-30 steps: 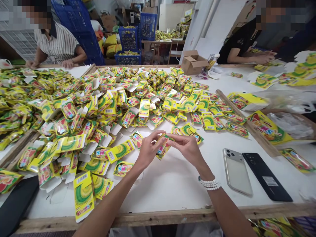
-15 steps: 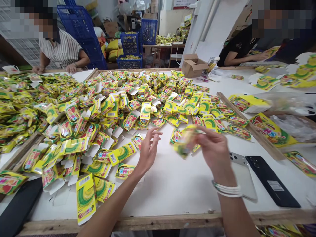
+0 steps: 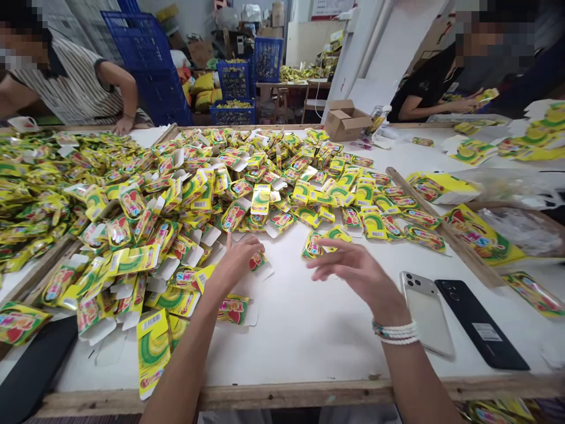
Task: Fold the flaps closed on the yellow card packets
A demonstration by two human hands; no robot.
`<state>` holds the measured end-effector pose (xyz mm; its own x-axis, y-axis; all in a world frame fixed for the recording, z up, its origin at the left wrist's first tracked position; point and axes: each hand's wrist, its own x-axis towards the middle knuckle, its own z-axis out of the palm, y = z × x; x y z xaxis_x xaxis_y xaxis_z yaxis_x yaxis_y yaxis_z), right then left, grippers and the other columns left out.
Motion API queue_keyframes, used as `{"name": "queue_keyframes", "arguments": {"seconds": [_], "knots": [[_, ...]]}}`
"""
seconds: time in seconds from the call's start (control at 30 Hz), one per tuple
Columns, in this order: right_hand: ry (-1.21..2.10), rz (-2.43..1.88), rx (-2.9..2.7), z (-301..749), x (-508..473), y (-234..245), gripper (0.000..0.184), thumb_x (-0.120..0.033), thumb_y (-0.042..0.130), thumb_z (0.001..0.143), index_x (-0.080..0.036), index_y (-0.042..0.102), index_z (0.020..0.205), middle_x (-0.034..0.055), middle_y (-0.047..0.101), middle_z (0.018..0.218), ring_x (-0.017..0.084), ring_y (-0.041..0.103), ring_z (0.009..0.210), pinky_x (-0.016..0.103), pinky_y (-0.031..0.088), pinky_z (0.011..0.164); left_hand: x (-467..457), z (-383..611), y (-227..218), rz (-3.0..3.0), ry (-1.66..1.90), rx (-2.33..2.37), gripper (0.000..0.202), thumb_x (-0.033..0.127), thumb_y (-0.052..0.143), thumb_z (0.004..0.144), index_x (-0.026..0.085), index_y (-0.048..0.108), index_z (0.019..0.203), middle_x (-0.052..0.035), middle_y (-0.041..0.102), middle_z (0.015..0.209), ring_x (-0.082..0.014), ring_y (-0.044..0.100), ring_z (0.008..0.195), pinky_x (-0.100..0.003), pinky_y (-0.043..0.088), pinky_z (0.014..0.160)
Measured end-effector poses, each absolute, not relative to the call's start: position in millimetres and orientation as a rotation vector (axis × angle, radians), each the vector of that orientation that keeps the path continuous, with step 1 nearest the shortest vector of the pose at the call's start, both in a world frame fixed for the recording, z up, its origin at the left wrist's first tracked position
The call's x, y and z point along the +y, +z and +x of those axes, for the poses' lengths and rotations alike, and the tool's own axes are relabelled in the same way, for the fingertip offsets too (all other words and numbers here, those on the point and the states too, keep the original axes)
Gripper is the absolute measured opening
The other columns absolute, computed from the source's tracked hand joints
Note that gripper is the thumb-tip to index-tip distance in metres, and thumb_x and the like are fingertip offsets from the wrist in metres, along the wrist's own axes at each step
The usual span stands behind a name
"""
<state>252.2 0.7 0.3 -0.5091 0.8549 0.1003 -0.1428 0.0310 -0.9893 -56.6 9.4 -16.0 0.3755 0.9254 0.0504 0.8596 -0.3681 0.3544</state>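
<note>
A small printed carton (image 3: 258, 261), its white flap showing, lies on the white worktop (image 3: 291, 353) just off the near edge of the heaped yellow cartons (image 3: 185, 200), toward the middle of the long side. The left hand (image 3: 236, 263) sits palm-down against it, touching, though whether it grips I can't tell. The right hand (image 3: 355, 272) hangs open and empty, fingers spread wide, near two loose cartons (image 3: 324, 242). Just beside it lie a silver phone (image 3: 426, 312) and a black phone (image 3: 481, 324); a beaded bracelet (image 3: 395, 332) circles that wrist.
</note>
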Motion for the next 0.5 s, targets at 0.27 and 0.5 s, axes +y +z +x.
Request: {"name": "queue_keyframes", "arguments": {"seconds": [0.27,0.5], "knots": [[1.252,-1.107,-1.528,181.7,-1.8,-35.0,0.046,-0.035,0.075,0.084,-0.025,0.054,0.124,0.0079,0.076,0.111,0.024,0.076,0.096,0.039,0.061,0.089,15.3,-13.1,-25.5,1.728,1.104,1.521,0.051,0.037,0.083,0.074,0.021,0.047,0.106,-0.0014,0.059,0.1,-0.0149,0.061,0.084,-0.026,0.05,0.076],[1.196,-1.042,-1.261,180.2,-5.6,-29.7,0.045,-0.042,0.081,0.081,-0.023,0.057,0.114,0.0069,0.078,0.098,0.027,0.076,0.098,0.039,0.061,0.091,-0.1,23.8,-32.7,1.431,1.253,1.151,0.056,0.046,0.075,0.084,0.026,0.041,0.123,-0.0046,0.064,0.118,-0.0111,0.066,0.083,-0.02,0.051,0.07]]}}
